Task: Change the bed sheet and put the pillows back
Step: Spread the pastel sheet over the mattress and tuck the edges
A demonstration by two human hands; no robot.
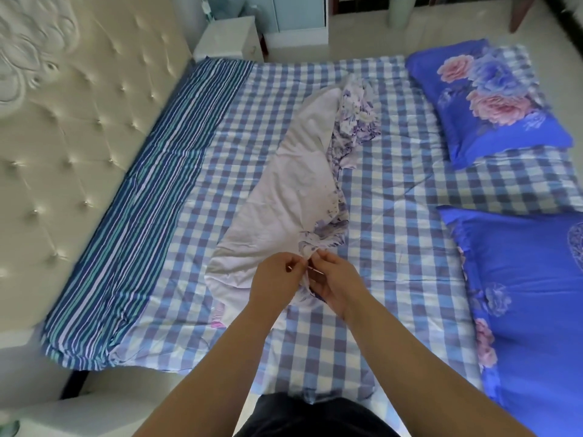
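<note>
**Both hands pinch the near end of the fresh sheet**

Fingers (298, 263) of the left hand (274, 283) and of the right hand (334, 285) meet, pinching the near edge of the bunched white-and-lilac floral cotton sheet (296, 184). It lies on the blue-and-white checked bed cover (394, 222), its long axis running straight away from the hands toward the far edge, so unfolding likely means drawing outward from this pinch. Both hands sit equally near. Two blue rose-printed pillows (485, 102) wait well apart to the right; the striped blue sheet (151, 197) borders the cream tufted headboard (79, 121).
</note>
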